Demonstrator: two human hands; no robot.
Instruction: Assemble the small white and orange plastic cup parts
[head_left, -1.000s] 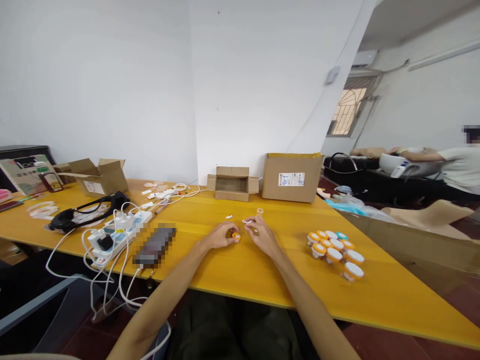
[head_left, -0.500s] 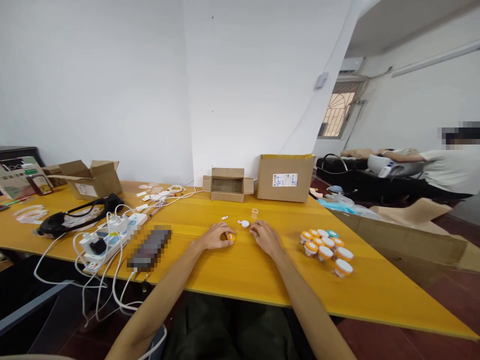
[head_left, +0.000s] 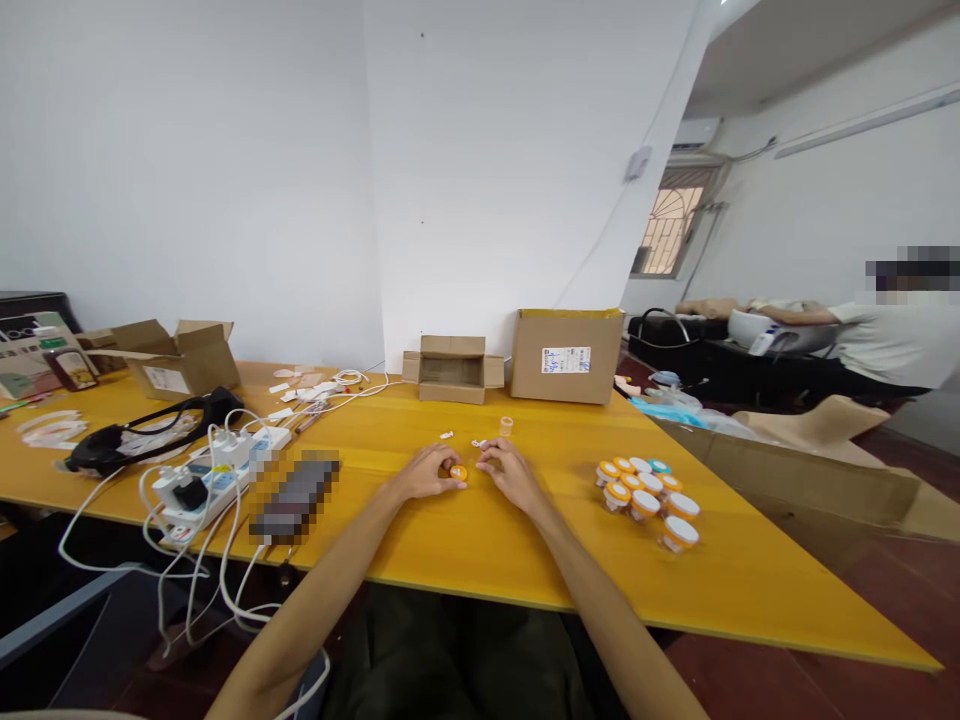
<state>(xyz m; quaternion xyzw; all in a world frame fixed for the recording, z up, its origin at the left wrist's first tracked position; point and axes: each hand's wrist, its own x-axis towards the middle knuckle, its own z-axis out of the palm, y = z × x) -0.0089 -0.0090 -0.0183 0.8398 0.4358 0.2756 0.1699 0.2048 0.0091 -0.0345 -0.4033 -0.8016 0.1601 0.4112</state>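
My left hand [head_left: 426, 474] is closed, thumb and fingers around a small orange round cap [head_left: 458, 472] low over the table. Facing it, my right hand [head_left: 511, 474] has its fingers drawn together, the tips a short way right of the orange cap; whatever they hold is hidden. Just beyond those fingertips lies a small white piece [head_left: 478, 443], and a second small white piece [head_left: 447, 435] lies farther left. Behind my right hand stands a clear open cup [head_left: 506, 426].
Several small jars with orange, white and teal lids [head_left: 645, 505] cluster to the right. A power strip [head_left: 225, 490] with cables and a pixelated dark device [head_left: 294, 497] lie left. An open small carton [head_left: 452, 392] and a larger box [head_left: 568, 358] stand at the back.
My right hand has moved left, closer to my left hand, and now covers the round white disc seen there before. My left hand keeps the orange cap. The view has shifted slightly.
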